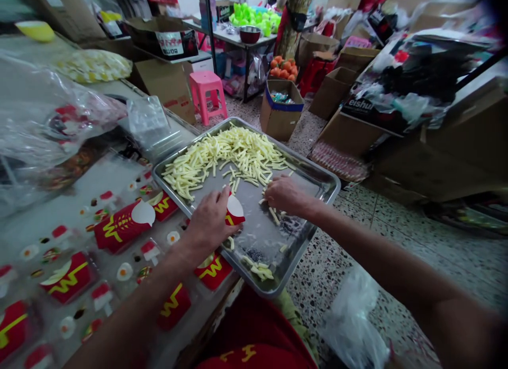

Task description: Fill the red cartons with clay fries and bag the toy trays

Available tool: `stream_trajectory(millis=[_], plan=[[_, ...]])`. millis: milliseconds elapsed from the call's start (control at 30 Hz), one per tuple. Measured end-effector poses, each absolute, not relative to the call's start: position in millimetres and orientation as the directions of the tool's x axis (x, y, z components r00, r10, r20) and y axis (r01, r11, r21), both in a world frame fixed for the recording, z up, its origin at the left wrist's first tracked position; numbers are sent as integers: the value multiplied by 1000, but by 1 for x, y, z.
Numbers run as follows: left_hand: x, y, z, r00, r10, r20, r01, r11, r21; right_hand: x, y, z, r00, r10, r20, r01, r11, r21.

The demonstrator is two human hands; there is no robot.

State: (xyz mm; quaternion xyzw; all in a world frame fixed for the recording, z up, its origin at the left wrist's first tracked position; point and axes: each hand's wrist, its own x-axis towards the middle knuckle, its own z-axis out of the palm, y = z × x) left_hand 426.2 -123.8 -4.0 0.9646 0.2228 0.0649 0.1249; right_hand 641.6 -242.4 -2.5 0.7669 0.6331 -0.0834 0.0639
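Note:
My left hand [210,215] grips a small red fry box [235,210] with a white inner flap, over the left side of a metal tray [305,165]. My right hand [283,193] is curled downward over the tray, its fingers closed on a few pale french fries [274,215]; the fingertips are partly hidden. A large heap of loose french fries [238,149] covers the tray's far end. A few more lie near its closest corner. Left of the tray, on the table, sit several red fry boxes [125,225] with yellow zigzag marks, some holding fries.
Rows of clear packs with small toy food pieces [125,271] cover the table at left. Plastic bags [148,120] lie behind them. Beyond the tray stand a pink stool [207,94] and a cardboard box [278,115]. More cartons [444,141] crowd the right; a plastic bag [355,321] lies on the floor.

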Motion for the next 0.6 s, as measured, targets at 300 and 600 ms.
stream_trajectory(millis=[300, 600], plan=[[427, -124, -18, 896, 427, -125, 442, -821, 361, 676, -237, -12, 538, 836, -110, 293, -307, -905], [466, -167, -27, 842, 531, 94, 409, -742, 531, 588, -255, -27, 713, 696, -85, 65, -187, -980]])
